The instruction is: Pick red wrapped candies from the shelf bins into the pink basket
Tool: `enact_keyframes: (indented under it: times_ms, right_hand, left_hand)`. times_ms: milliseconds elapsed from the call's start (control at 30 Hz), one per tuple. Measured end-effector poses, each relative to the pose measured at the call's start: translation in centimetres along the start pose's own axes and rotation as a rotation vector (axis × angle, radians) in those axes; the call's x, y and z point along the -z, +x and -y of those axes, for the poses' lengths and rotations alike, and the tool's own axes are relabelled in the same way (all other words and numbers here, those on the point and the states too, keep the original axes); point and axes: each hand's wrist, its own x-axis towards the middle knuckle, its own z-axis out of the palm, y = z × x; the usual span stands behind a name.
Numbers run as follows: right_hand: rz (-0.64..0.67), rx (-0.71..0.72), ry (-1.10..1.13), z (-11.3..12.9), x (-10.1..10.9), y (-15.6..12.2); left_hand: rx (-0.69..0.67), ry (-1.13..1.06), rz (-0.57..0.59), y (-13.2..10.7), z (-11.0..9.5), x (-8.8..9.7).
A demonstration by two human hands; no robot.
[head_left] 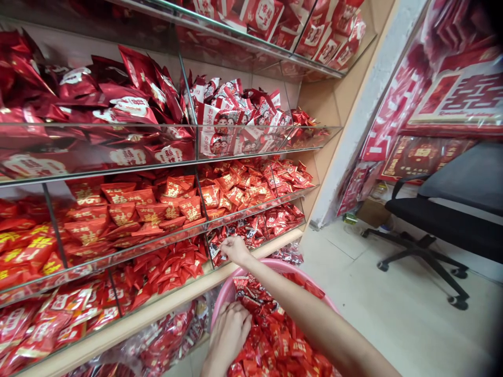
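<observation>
Beside shelves, two hands, one pink basket

Pale tiled floor, black wheeled chair, whitish wall; light wooden shelving

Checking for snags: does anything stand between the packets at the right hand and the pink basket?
Yes: past the packets lie the wooden shelf edge and the rim of the pink basket; any clear front panel is hard to confirm.

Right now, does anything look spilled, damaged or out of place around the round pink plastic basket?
Nothing stands out: small shiny red packets lie piled inside the basket, and its visible rim looks whole.
</observation>
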Motion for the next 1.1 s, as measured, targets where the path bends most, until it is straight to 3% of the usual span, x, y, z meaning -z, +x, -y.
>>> enact_keyframes:
  times_ms: [267,433,733,967,1100]
  right_hand:
    - [0.030,0.249,-0.131,1.5,3.5,-1.2]
    - [0.039,0.322,-0.070,1.7,6.2,-2.9]
    - [0.124,0.215,-0.091,-1.5,12.3,-9.9]
    - [0.150,0.195,-0.201,-3.8,14.7,-13.1]
    - [0.260,0.182,-0.204,-3.6,15.4,-14.6]
  left_hand:
    - [0.020,0.014,0.029,0.2,-0.3,0.3]
    - [0.013,0.007,0.028,0.2,-0.3,0.4]
    - [0.032,0.001,0.028,0.3,-0.5,0.4]
    - [0.031,0.012,0.021,0.2,-0.5,0.5]
    - [0.032,0.016,0.033,0.1,-0.6,0.6]
